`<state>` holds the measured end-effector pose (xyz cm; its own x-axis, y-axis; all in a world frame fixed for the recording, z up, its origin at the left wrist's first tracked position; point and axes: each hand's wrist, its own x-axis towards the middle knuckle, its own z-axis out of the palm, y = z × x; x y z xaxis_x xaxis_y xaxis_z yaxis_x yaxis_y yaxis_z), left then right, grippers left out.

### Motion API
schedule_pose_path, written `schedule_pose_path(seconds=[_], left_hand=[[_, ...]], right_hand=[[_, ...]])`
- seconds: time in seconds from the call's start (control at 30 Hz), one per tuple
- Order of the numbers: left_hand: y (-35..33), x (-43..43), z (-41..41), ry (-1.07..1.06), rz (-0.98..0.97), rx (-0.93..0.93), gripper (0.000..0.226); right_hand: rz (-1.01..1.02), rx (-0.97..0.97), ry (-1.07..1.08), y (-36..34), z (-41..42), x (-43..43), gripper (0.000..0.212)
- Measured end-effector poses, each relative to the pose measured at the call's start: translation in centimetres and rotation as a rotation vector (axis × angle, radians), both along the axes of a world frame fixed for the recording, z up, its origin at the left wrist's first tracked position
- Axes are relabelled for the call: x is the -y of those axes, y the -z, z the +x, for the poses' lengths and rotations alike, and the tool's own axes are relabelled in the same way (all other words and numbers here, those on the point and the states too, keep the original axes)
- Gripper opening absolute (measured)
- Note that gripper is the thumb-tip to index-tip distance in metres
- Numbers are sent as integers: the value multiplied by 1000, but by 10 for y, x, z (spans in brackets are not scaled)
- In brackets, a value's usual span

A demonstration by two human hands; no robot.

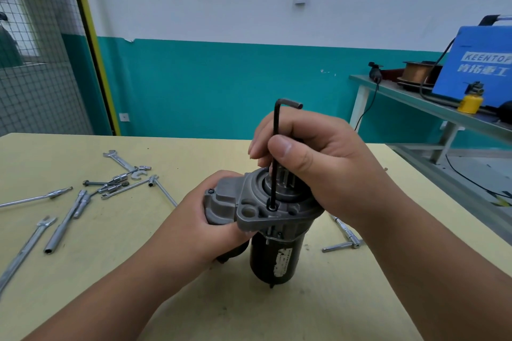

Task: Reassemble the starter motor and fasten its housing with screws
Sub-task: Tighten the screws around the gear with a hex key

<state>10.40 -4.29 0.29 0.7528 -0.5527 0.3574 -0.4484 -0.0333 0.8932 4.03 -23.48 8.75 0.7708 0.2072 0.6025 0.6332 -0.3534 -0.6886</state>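
The starter motor (pixel 273 252) stands upright on the yellow table (pixel 138 271), black body down and grey cast housing (pixel 249 210) on top. My left hand (pixel 205 227) grips the housing's left side. A black hex key (pixel 275 158) stands vertically with its tip in a screw (pixel 272 207) on the housing flange. My right hand (pixel 313 163) pinches the key's long shaft, and its short arm points right above my fingers. A second screw head (pixel 211 191) shows on the housing's left corner.
Wrenches, sockets and extension bars (pixel 119 177) lie scattered on the left of the table. A long socket bar (pixel 65 224) lies nearer me. A T-handle tool (pixel 346 238) lies right of the motor. A blue welder (pixel 476 63) sits on a bench at far right.
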Motion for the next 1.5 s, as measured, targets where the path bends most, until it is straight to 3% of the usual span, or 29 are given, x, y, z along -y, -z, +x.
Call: schedule_pose_path(seconds=[0.2,0.27,0.4,0.47,0.53,0.63,0.73,0.83,0.93,1.07,1.23,1.4,1.5], left_hand=[[1,-1,2,2,5,1,66],[1,-1,2,12,5,-1,64],[1,-1,1,7,13,3,58],[1,-1,1,-1,14,0,52],[1,-1,1,0,12,-4,58],[1,-2,1,5,3,-1,64],[2,-1,2,-6,20,11,67],[1,-1,1,3,4,-3,57],[0,-1,1,18,8,-8,60],[1,-1,2,25,3,-12,54],[1,-1,1,13,-5,-1,58],[1,-1,1,16,8,7,49],[1,-1,1,25,14,8,48]], right_hand=[[26,-12,7,0,-1,0,19],[31,-2,11,0,0,0,12],[62,0,12,1,-1,0,26],[49,-14,9,1,-1,0,18],[43,-29,11,1,-1,1,11],[68,-53,-3,0,-2,1,21],[66,-14,5,1,0,1,16],[85,20,-2,1,0,0,18],[98,20,-22,2,1,1,26],[56,-2,-16,2,1,2,8],[61,-44,-25,1,-1,1,22],[83,12,-17,2,0,1,11],[95,21,-18,2,1,2,16]])
